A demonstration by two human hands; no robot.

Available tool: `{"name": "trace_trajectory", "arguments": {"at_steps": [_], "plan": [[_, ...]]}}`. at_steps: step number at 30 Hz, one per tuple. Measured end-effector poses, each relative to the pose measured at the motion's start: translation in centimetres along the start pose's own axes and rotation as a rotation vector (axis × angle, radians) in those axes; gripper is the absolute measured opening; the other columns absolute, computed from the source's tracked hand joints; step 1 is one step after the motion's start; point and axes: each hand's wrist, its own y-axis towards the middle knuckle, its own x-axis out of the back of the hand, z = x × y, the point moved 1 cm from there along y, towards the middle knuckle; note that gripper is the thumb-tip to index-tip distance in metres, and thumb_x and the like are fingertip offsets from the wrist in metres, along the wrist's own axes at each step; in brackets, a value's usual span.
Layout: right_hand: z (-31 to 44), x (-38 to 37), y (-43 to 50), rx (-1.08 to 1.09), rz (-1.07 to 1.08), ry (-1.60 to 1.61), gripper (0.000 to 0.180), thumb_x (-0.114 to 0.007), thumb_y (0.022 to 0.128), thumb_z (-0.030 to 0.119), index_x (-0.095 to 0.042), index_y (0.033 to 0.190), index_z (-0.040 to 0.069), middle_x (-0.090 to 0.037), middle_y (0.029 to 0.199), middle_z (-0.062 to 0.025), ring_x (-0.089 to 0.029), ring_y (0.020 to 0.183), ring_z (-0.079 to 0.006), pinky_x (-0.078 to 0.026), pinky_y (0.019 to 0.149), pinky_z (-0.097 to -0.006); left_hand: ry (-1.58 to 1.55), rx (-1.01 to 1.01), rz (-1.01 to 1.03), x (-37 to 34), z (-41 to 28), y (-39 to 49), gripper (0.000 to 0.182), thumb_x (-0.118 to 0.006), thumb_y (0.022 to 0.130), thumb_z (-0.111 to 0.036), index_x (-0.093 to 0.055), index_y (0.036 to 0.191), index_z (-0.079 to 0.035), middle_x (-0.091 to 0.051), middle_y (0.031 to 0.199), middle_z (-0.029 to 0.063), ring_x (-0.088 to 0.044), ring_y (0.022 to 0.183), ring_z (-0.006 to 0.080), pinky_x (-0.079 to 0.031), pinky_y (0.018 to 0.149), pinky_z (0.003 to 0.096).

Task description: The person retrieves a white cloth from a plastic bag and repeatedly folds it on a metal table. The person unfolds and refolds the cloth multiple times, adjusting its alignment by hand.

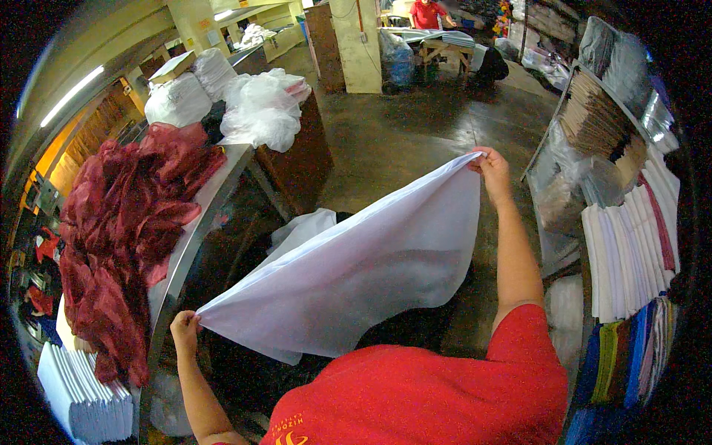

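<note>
A thin white cloth (361, 261) hangs stretched between my two hands in front of my body. My left hand (186, 328) pinches one corner low at the left, close to the metal edge of the table (186, 250). Higher up at the right, my right hand (492, 169) grips another corner over the floor. The taut upper edge slants up from left to right, and the lower part droops loosely. Behind it, a paler white piece of cloth (306, 228) shows; whether it is the same cloth I cannot tell.
Crumpled dark-red sheer fabric (128, 233) covers the table at left, beside a folded white stack (92, 395). White bundles (261, 105) lie beyond. At right, a shelf holds folded white cloths (623, 250) and coloured cloths (623, 356). A person (428, 15) stands at a far table.
</note>
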Motion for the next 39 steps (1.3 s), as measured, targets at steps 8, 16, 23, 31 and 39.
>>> {"name": "trace_trajectory", "arguments": {"at_steps": [8,16,23,31,39], "plan": [[1.9,0.4,1.0,-0.148,0.000,-0.163,0.012,-0.049,0.093,0.012,-0.058,0.100,0.007,-0.065,0.095,-0.0066,-0.062,0.080,-0.0124,-0.049,0.070,-0.0237,0.283,-0.249,-0.047,-0.4,-1.4,-0.7,0.006,-0.061,0.078,-0.002,-0.063,0.082,0.001,-0.060,0.073,0.0077,-0.057,0.062,0.0145,-0.046,0.056,0.0280],[2.9,0.5,0.6,-0.022,0.140,-0.304,0.018,-0.055,0.087,0.006,-0.060,0.104,0.002,-0.065,0.094,-0.0069,-0.063,0.083,-0.0164,-0.052,0.077,-0.0285,0.274,-0.173,-0.043,-0.8,-0.9,-0.9,0.007,-0.058,0.079,0.000,-0.064,0.082,0.001,-0.063,0.075,0.0099,-0.058,0.054,0.0160,-0.045,0.050,0.0273],[3.6,5.1,-0.8,-0.058,0.247,-0.519,0.010,-0.058,0.084,0.007,-0.062,0.091,0.002,-0.062,0.083,-0.0040,-0.059,0.075,-0.0132,-0.051,0.063,-0.0242,0.256,-0.278,0.093,-1.5,-1.0,-0.4,0.008,-0.062,0.071,0.000,-0.063,0.079,0.001,-0.062,0.084,0.0131,-0.061,0.078,0.0267,-0.048,0.071,0.0329],[0.9,11.2,-7.9,-0.314,0.321,-0.738,0.014,-0.053,0.086,0.004,-0.059,0.098,0.002,-0.061,0.081,-0.0050,-0.060,0.066,-0.0138,-0.049,0.062,-0.0246,0.437,-0.246,0.419,-5.2,-0.9,-2.3,0.009,-0.059,0.077,-0.012,-0.066,0.078,-0.006,-0.058,0.078,0.0094,-0.059,0.079,0.0287,-0.048,0.071,0.0372],[-2.7,11.1,-13.0,-0.378,0.540,-0.863,0.009,-0.063,0.077,0.007,-0.066,0.082,0.000,-0.065,0.080,-0.0102,-0.063,0.074,-0.0215,-0.049,0.071,-0.0325,0.534,-0.089,0.407,-3.7,-0.6,0.2,0.008,-0.061,0.075,-0.010,-0.067,0.079,-0.006,-0.058,0.078,0.0095,-0.059,0.081,0.0294,-0.048,0.071,0.0368]]}}
